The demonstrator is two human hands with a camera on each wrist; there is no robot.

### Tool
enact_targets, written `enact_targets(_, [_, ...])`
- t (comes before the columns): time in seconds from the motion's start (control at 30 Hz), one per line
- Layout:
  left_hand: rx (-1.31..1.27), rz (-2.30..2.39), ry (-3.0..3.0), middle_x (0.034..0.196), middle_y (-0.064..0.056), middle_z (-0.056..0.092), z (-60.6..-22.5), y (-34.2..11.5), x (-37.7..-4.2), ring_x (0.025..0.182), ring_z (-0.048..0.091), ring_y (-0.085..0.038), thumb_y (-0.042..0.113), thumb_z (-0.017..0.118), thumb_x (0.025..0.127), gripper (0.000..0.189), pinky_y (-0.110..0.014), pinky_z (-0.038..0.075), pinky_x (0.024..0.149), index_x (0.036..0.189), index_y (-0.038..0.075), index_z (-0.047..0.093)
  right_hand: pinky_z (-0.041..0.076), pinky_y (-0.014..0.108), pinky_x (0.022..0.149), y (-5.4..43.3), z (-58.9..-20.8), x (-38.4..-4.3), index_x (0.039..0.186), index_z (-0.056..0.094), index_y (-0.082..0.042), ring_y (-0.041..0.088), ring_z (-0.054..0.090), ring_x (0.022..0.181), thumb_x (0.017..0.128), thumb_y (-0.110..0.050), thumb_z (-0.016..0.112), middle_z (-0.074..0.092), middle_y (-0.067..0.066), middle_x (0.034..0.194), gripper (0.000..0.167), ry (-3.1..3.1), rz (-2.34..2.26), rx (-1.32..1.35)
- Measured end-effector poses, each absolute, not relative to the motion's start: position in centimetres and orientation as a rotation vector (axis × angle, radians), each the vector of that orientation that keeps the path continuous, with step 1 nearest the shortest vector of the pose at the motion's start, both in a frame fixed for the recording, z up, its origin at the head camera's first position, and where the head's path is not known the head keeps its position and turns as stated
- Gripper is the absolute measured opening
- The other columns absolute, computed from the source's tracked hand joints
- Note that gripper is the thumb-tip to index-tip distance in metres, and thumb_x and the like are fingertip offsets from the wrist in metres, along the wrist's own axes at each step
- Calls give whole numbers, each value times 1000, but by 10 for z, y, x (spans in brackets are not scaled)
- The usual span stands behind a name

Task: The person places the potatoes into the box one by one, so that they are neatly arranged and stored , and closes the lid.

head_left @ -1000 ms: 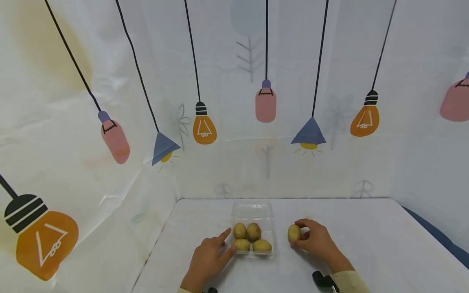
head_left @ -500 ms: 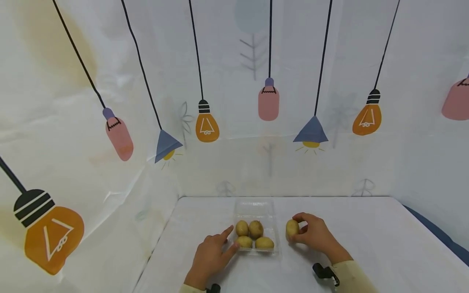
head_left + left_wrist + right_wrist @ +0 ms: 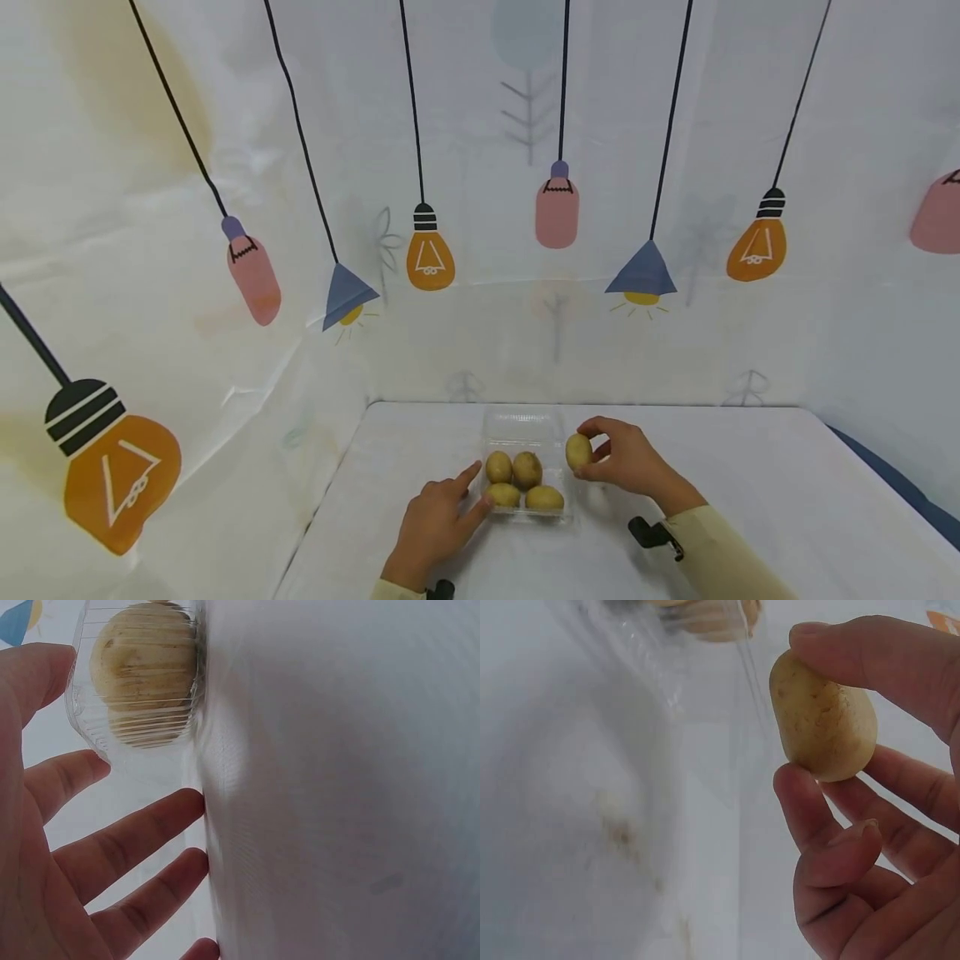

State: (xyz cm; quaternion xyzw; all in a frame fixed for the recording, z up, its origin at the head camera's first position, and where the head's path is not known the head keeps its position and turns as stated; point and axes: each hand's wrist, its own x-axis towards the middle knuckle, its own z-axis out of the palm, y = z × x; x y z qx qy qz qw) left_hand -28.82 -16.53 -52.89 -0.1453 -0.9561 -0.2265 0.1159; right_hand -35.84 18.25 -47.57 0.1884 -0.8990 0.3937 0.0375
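My right hand pinches a small yellow potato between thumb and fingers, just right of a clear plastic clamshell box. The held potato is raised over the table. Several more potatoes sit in the box, among them a rounder, browner potato at the back and an oval potato at the front right. My left hand has its fingers spread, with thumb and index fingertip at the box's left side. In the left wrist view, the other fingertips touch the white table surface.
The box's transparent lid lies folded back behind it. White cloth covers the table. A white curtain printed with lamps hangs behind and to the left. Dark blue fabric shows at the right edge.
My right hand has moved left and away from me with the potato, lifting it closer to the box. The left hand has stayed at the box's side. The head view has shifted slightly.
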Motion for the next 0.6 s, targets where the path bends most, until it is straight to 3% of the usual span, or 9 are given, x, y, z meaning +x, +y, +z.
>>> enact_targets(0.37, [-417, -670, -2819, 108, 0, 78, -528, -167, -288, 97, 68, -31, 69, 55, 101, 68, -54, 56, 73, 154, 26, 59, 55, 35, 77, 149, -467, -366, 121, 70, -15, 23, 66, 100, 72, -28, 100, 68, -5, 115, 59, -2801, 1070, 822])
enact_targets(0.6, [-422, -656, -2792, 107, 3, 77, -537, -166, -294, 97, 68, -27, 71, 52, 101, 69, -53, 56, 76, 154, 27, 58, 54, 35, 75, 135, -468, -369, 119, 71, -14, 24, 63, 99, 70, -22, 98, 68, -6, 112, 57, -2864, 979, 902])
